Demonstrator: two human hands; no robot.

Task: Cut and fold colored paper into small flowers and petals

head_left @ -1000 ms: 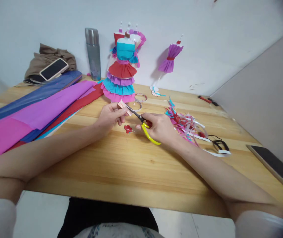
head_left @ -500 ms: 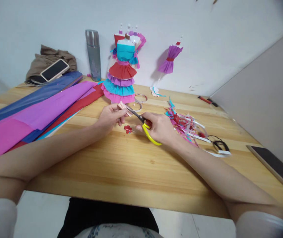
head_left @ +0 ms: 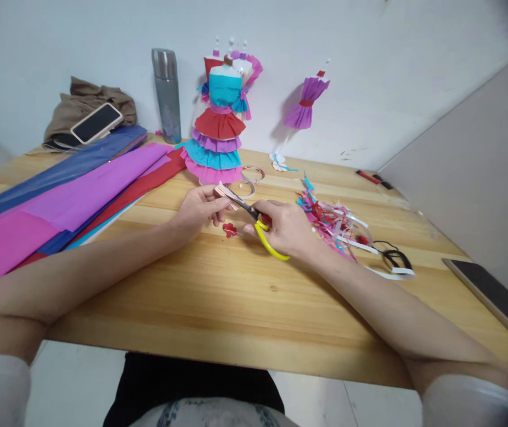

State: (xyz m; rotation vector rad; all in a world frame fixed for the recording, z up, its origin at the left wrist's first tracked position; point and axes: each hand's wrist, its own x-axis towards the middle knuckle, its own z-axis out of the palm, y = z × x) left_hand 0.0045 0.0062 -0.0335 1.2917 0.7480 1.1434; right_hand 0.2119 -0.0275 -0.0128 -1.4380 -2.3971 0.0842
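"Why work over the tabletop (head_left: 218, 308), between its front and back edges?"

"Likely for steadiness: the right hand's (head_left: 287, 228) grip holds yellow-handled scissors (head_left: 263, 237); the left hand (head_left: 198, 210) pinches a small paper piece (head_left: 221, 190) at their blades (head_left: 247, 206), probably against slipping."

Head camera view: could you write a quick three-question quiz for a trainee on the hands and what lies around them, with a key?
1. What does the right hand hold?
A) a phone
B) the scissors
C) a bottle

2. True or false: the red flower-shaped piece lies on the table.

3. Fill in: the left hand pinches a small layered piece, while the heap of coloured strips lies on the ____ side of the scissors.

Key: 1 B; 2 true; 3 right.
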